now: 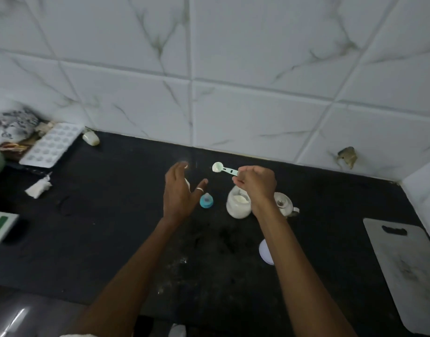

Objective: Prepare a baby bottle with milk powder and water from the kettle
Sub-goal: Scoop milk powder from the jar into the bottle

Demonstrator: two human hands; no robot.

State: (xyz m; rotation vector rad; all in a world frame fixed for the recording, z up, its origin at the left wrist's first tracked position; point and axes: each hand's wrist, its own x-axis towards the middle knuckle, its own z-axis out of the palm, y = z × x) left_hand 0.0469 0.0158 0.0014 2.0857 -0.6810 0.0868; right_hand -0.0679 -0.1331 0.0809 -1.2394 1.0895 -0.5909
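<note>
My right hand [256, 184] holds a pale green measuring scoop [222, 168] by its handle, its bowl heaped with white powder, raised above the black counter [112, 227]. Just below that hand stands an open glass jar of milk powder [238, 205]. My left hand [181, 193], fingers spread, reaches around a clear baby bottle [187, 184] that it almost entirely hides; whether it grips the bottle is unclear. The blue bottle teat cap [206, 200] sits on the counter between hand and jar. A small white kettle [285, 204] stands behind my right wrist.
A white round lid [266, 251] lies by my right forearm. A grey cutting board [405, 271] lies at the right. At the left are an ice tray [51, 144], a crumpled white packet [37, 188] and a green-and-white box [1, 226]. Tiled wall behind.
</note>
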